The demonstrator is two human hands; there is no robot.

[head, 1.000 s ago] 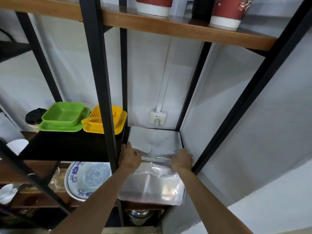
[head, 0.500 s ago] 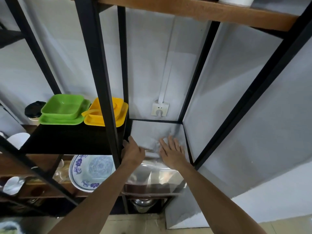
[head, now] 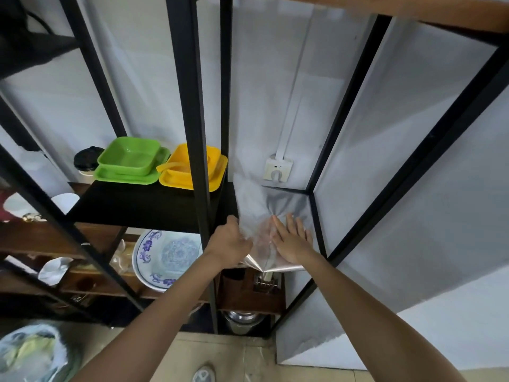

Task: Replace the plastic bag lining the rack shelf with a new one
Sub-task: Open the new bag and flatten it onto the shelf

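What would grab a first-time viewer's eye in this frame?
Two bare hands at the centre: the left hand grips the clear plastic bag while the right hand presses it flat on the shelf. Further left, bright green trays and yellow trays sit on a black shelf.

Your left hand (head: 230,245) curls around the plastic bag (head: 254,205), so its fingertips are hidden behind the film and you cannot see how much of it they pinch. The black post (head: 192,119) covers part of the yellow dish (head: 217,172) and the blue-patterned plate (head: 168,256). The shoe (head: 203,376) is cut off by the bottom edge. The bundle at lower left (head: 30,354) is too blurred to identify.
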